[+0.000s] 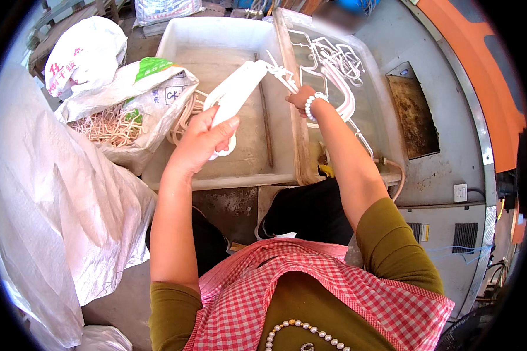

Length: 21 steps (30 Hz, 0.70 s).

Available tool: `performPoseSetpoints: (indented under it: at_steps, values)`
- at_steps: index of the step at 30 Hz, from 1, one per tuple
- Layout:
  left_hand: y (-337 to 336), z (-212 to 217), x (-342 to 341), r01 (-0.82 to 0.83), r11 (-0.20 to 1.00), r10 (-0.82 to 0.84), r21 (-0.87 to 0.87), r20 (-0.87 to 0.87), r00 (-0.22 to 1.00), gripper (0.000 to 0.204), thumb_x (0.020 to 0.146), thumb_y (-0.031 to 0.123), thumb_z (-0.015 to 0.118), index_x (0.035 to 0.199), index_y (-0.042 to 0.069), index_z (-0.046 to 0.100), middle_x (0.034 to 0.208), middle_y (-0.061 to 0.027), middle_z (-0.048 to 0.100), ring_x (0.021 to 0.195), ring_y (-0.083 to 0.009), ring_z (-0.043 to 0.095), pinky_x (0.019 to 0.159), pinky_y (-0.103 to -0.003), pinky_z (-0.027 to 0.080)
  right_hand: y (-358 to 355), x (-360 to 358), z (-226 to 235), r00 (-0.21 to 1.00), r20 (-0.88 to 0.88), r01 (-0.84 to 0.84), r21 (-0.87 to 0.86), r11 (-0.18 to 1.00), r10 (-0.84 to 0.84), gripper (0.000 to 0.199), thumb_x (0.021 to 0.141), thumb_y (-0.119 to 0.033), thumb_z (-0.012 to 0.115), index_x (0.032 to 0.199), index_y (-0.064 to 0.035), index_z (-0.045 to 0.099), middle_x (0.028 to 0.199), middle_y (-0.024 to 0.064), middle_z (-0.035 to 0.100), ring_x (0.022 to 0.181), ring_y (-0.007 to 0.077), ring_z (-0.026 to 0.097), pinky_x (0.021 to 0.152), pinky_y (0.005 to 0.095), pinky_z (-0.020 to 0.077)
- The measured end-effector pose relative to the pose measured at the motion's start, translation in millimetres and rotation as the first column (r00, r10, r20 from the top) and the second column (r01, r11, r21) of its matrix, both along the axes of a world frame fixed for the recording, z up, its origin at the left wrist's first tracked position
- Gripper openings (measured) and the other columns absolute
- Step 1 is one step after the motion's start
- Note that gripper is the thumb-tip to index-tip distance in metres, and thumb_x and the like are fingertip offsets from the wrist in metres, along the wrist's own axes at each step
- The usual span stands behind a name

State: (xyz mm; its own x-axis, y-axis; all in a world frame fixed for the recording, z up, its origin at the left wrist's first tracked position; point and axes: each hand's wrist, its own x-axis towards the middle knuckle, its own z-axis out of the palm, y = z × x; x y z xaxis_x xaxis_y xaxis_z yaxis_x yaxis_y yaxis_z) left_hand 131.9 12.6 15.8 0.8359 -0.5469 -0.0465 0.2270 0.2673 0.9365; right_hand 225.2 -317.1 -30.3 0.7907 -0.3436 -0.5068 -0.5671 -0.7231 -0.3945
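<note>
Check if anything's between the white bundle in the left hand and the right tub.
Yes: the right tub's left rim lies between it and the white bundle in the left hand. The right hand also shows over that rim. Can't tell the bundle's height above it.

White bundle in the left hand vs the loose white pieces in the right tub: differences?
Arrangement: the white bundle is packed together like a slab; the loose white pieces cross at angles with gaps.
Position: the bundle is gripped by the left hand, over the left tub; the loose pieces lie in the right tub.
Shared: both look white.
</note>
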Motion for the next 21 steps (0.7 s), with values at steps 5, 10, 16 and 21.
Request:
performPoseSetpoints:
  at_steps: [5,10,16,21]
  values:
    - [14,2,3,-0.059,0.993,0.062,-0.105,0.020,0.998,0.023,0.090,0.024,0.063,0.097,0.003,0.056,0.062,0.0055,0.044,0.049,-0.0014,0.036,0.044,-0.020,0.029,41,-54,26,0.981,0.024,-0.194,0.129,0.973,0.192,0.027,0.083,-0.027,0.066,0.087,-0.0007,0.063,0.058,0.0072,0.055,0.042,0.0180,0.053,0.042,0.0340,0.0453]
    - [22,2,5,-0.165,0.986,0.160,-0.025,-0.145,0.976,0.019,0.089,0.025,0.065,0.091,0.008,0.055,0.059,0.0081,0.039,0.044,-0.0006,0.031,0.041,-0.019,0.028,96,-125,88,0.937,0.015,-0.237,0.763,0.602,0.350,0.026,0.083,-0.022,0.070,0.095,-0.0033,0.057,0.058,-0.0004,0.050,0.045,0.0089,0.046,0.041,0.0247,0.0396]
    - [13,4,-3,-0.101,0.992,0.078,-0.082,-0.243,0.967,0.023,0.087,0.026,0.067,0.085,0.010,0.052,0.059,0.0071,0.041,0.043,-0.0018,0.034,0.040,-0.020,0.031,46,-113,133,0.804,0.582,-0.170,0.425,0.889,-0.124,0.016,0.086,-0.020,0.065,0.088,-0.0043,0.064,0.062,-0.0005,0.055,0.048,0.0100,0.051,0.044,0.0256,0.0423]
    - [-25,-3,-21,0.110,0.993,-0.096,0.040,-0.249,0.964,0.021,0.088,0.027,0.066,0.085,0.013,0.052,0.059,0.0085,0.041,0.042,-0.0011,0.032,0.039,-0.019,0.032,12,-81,78,0.867,0.437,-0.010,-0.462,0.887,0.238,0.033,0.082,-0.029,0.062,0.104,-0.0047,0.062,0.084,0.0232,0.066,0.080,0.0407,0.064,0.073,0.0472,0.0523]
